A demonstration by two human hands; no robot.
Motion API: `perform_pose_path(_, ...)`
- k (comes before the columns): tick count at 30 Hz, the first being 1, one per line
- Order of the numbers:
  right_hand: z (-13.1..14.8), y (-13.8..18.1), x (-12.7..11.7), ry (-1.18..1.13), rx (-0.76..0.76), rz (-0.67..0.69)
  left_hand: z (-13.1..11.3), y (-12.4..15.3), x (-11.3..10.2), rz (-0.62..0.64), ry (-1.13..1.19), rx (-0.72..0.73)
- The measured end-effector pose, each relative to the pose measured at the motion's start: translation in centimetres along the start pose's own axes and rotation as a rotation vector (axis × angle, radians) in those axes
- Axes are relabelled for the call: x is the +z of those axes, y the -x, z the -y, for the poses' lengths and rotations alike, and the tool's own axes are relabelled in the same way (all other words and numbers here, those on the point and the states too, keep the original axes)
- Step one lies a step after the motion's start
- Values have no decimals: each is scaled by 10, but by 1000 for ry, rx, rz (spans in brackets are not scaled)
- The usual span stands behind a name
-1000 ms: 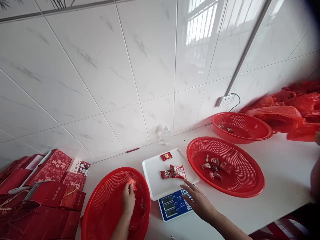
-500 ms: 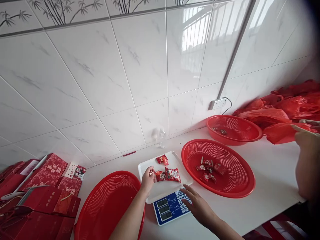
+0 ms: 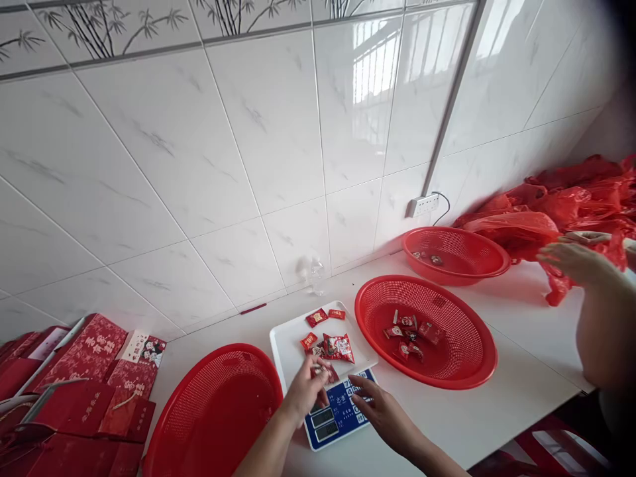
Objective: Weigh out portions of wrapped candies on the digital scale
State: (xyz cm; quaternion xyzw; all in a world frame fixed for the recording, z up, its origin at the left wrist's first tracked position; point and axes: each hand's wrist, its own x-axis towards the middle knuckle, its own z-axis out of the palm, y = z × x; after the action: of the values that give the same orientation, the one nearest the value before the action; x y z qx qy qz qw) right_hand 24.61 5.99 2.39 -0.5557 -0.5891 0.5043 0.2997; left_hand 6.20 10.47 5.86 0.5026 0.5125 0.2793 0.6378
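Note:
My left hand (image 3: pixel 304 389) is closed over the front edge of the scale's white tray (image 3: pixel 285 348), its fingertips on a red wrapped candy (image 3: pixel 328 375). On the tray lie several more red candy packets, among them a larger printed one (image 3: pixel 340 348) and two small ones near the back. My right hand (image 3: pixel 387 412) hovers by the keypad of the blue scale (image 3: pixel 342 405), fingers apart and holding nothing. My left hand covers part of the scale's displays.
A red basket (image 3: pixel 171 404) stands left of the scale. Another red basket (image 3: pixel 477 331) on the right holds several packets, with a third basket (image 3: pixel 489 265) behind it. Red gift boxes (image 3: pixel 84 404) fill the left. At far right, another person's hand (image 3: pixel 581 265) is beside red plastic bags (image 3: pixel 521 228).
My left hand has moved from the middle of the tray towards its front edge. More small packets now lie on the tray. The other person's hand has shifted left.

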Motion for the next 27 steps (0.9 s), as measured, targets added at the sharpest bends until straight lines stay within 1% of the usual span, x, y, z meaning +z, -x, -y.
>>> perform_pose_path(1, 5, 0, 4, -108, 24, 41, 5, 7, 6, 70, -17, -17)
perform_pose_path(2, 10, 1, 8, -197, 51, 88, 10, 15, 11, 109, -40, -23)
perform_pose_path(3, 13, 2, 13, -262, 77, 129, 16, 22, 15, 118, -63, -20)
perform_pose_path(5, 18, 4, 21, -343, 141, 181, 25, 35, 20, 94, -95, -1)
perform_pose_path(7, 18, 8, 28, -412, 207, 223, 32, 46, 20, 77, -112, 8)
perform_pose_path(9, 16, 11, 34, -463, 252, 277, 36, 54, 16, 83, -131, -19)
perform_pose_path(11, 16, 13, 39, -470, 265, 311, 40, 60, 12, 63, -151, -48)
perform_pose_path(14, 20, 14, 44, -430, 253, 285, 48, 65, 5, 4, -152, -85)
perform_pose_path(17, 27, 14, 46, -414, 255, 274, 54, 68, 0, -23, -120, -120)
perform_pose_path(19, 32, 15, 46, -434, 258, 314, 55, 70, -2, -34, -113, -101)
perform_pose_path(23, 36, 17, 44, -514, 235, 483, 50, 74, -2, -35, -95, -39)
perform_pose_path(25, 38, 16, 44, -525, 224, 495, 48, 73, 0, -47, -68, -44)
perform_pose_path(27, 39, 15, 44, -506, 218, 455, 46, 71, 2, -69, -44, -56)
